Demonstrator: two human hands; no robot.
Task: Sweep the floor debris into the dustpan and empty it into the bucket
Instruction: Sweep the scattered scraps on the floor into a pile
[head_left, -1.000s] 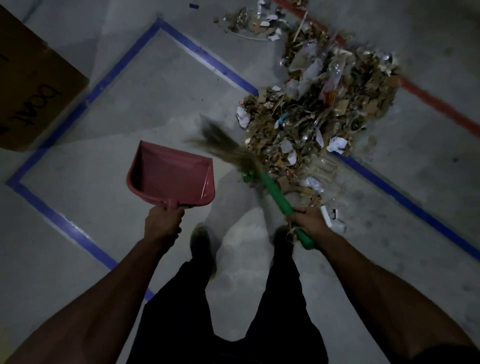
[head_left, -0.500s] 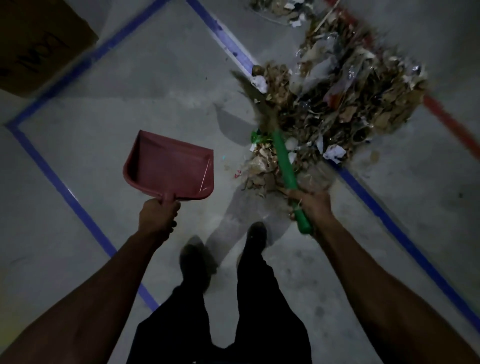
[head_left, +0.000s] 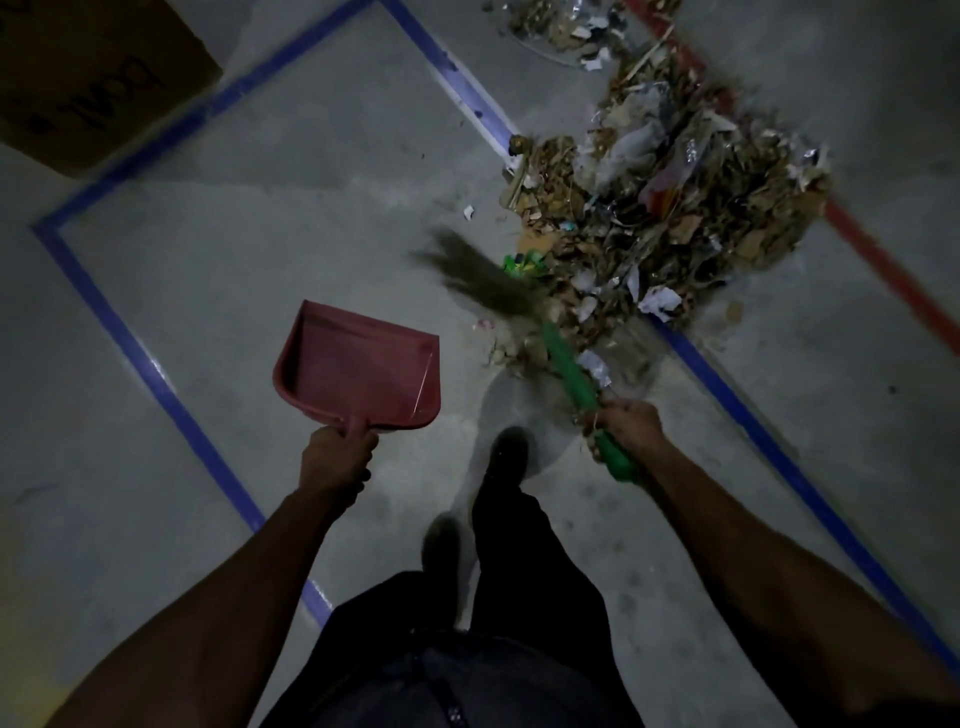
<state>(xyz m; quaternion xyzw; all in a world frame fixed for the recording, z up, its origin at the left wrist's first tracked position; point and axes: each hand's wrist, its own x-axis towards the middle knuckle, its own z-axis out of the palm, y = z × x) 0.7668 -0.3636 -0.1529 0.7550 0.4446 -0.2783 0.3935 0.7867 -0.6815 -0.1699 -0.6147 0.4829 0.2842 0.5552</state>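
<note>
A big pile of debris (head_left: 670, 208), made of dry leaves, paper scraps and plastic, lies on the grey concrete floor at the upper right. My right hand (head_left: 626, 428) grips the green handle of a broom (head_left: 569, 369). The broom's brown bristles (head_left: 478, 280) are blurred at the pile's near left edge. My left hand (head_left: 337, 460) grips the handle of an empty red dustpan (head_left: 358, 364), held above the floor to the left of the broom. No bucket is in view.
Blue tape lines (head_left: 140, 358) mark a rectangle on the floor, and a red line (head_left: 883, 265) runs at the right. A brown cardboard box (head_left: 88, 78) lies at the upper left. My dark shoes (head_left: 506, 457) and trousers stand between my arms.
The broom head has swung left and toward me along the pile's near edge. The dustpan has stayed in my left hand, and my feet have shifted.
</note>
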